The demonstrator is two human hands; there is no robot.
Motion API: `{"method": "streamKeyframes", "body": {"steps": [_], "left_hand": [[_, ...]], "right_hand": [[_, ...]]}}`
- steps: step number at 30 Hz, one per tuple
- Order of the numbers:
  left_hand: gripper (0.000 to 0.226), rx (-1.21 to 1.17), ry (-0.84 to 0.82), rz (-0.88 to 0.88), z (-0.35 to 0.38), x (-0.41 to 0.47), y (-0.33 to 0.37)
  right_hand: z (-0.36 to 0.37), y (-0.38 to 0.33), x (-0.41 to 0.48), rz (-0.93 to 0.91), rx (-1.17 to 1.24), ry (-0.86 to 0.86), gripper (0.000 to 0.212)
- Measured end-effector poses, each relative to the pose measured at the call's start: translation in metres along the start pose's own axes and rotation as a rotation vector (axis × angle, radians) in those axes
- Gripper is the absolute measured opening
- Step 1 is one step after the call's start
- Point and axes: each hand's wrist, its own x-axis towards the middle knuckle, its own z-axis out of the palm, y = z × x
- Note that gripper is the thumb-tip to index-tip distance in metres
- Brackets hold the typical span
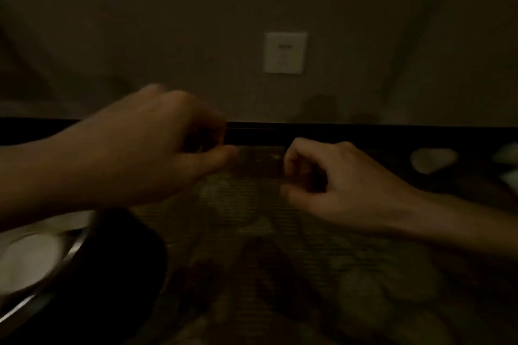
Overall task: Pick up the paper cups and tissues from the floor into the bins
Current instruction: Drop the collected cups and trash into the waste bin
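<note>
The floor (280, 260) is rough woven carpet, dull and not shiny. The bin (70, 255) has a shiny metal rim and a dark matt side. The wall (196, 22) looks smooth and matt. The socket plate (285, 52) is smooth white plastic. The tissue (433, 159) looks like soft crumpled paper.

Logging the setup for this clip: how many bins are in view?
1: a dark round bin at the lower left edge of the frame, partly cut off, with white contents inside. Others may lie outside the view.
</note>
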Motion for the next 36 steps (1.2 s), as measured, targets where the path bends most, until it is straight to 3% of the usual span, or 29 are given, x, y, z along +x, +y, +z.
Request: {"method": "streamKeyframes", "body": {"steps": [5,9,13,16,22,29,33,36], "left_hand": [[0.024,-0.136,-0.268,0.072,0.103,0.106,0.082],[0.015,-0.221,-0.420,0.103,0.188,0.175,0.141],[0.009,-0.338,-0.556,0.054,0.254,0.237,0.182],[0.022,-0.483,-0.635,-0.077,0.296,0.279,0.211],[0.041,-0.908,-0.480,-0.573,0.357,0.347,0.254],[0.050,-1.215,-0.471,-0.867,0.387,0.367,0.262],[0.059,-1.281,-0.424,-0.866,0.398,0.374,0.277],[0.056,-0.973,-0.339,-0.690,0.408,0.367,0.282]], "right_hand": [[-0.012,0.133,-0.070,0.310,0.000,0.122,0.024],[-0.016,0.230,-0.112,0.550,0.148,0.240,0.035],[-0.030,0.312,-0.125,0.692,0.229,0.373,0.034],[-0.034,0.358,-0.116,0.750,0.254,0.392,0.044],[-0.044,0.418,-0.082,0.817,0.449,0.436,0.054],[-0.051,0.452,-0.063,0.797,0.689,0.414,0.068],[-0.043,0.451,-0.059,0.761,0.811,0.440,0.057],[-0.038,0.447,-0.079,0.723,0.760,0.496,0.056]]}}
